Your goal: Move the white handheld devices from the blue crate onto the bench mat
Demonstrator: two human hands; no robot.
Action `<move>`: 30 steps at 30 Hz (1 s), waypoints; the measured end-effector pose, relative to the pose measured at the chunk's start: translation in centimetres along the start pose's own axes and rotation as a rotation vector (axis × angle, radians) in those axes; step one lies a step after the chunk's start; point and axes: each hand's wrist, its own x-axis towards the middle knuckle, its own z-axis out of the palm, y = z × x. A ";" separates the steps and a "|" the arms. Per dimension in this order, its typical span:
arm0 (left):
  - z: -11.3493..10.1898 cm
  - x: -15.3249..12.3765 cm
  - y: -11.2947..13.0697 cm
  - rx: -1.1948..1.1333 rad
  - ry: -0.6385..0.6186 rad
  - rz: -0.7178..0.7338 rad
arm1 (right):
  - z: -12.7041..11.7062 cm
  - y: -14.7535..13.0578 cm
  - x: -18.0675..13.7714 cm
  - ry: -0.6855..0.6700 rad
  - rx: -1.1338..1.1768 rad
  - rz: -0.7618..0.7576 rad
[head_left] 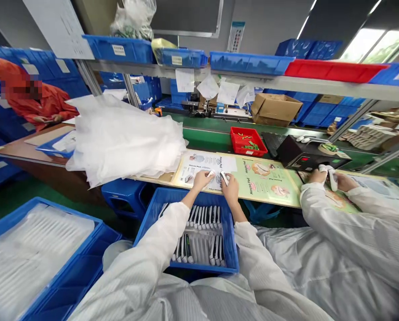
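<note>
Judging by the blue bin nearest you, you look partway through: its far row of white pieces is well filled while its near row has a wide gap in the middle, though whether you are filling or emptying cannot be told. Just beyond the bin, over the printed mats, your left hand pinches a first white piece and your right hand a second white piece, so those two probably remain to be finished. Farther beyond the bin, rightward, sits a red tray with green parts.
</note>
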 end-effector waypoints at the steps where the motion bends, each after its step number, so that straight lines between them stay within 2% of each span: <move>1: 0.7 1.3 0.3 0.038 -0.001 -0.047 | 0.9 -0.3 1.0 -0.012 -0.042 0.022; 3: 1.9 3.0 0.6 0.069 0.023 -0.113 | 2.6 -0.9 2.3 -0.015 -0.108 0.049; 5: 2.5 3.6 0.4 0.051 0.064 -0.118 | 4.0 -1.7 3.1 0.000 -0.153 0.048; 9: 1.9 2.5 -1.3 0.030 0.200 -0.066 | 5.9 -3.3 3.5 -0.012 -0.210 -0.039; 13: 1.0 0.9 -3.3 0.119 0.356 0.093 | 6.8 -3.7 2.3 -0.064 -0.238 -0.155; 16: 1.1 0.4 -4.0 0.234 0.351 0.194 | 6.1 -1.9 2.3 -0.076 -0.274 -0.219; 18: 1.4 0.3 -4.1 0.305 0.332 0.206 | 4.3 0.7 3.5 -0.060 -0.320 -0.195; 20: 1.6 0.3 -4.0 0.377 0.320 0.226 | 1.4 4.5 5.8 -0.026 -0.365 -0.111; 22: 1.8 0.5 -4.0 0.433 0.308 0.260 | -2.5 9.2 8.5 0.039 -0.406 0.030; 26: 2.1 0.7 -3.8 0.484 0.267 0.271 | -10.1 18.3 12.7 0.261 -0.497 0.377; 28: 2.2 0.5 -3.3 0.533 0.226 0.212 | -12.4 21.3 13.7 0.318 -0.536 0.466; 30: 2.0 0.1 -2.4 0.580 0.186 0.147 | -13.6 22.9 14.0 0.319 -0.561 0.496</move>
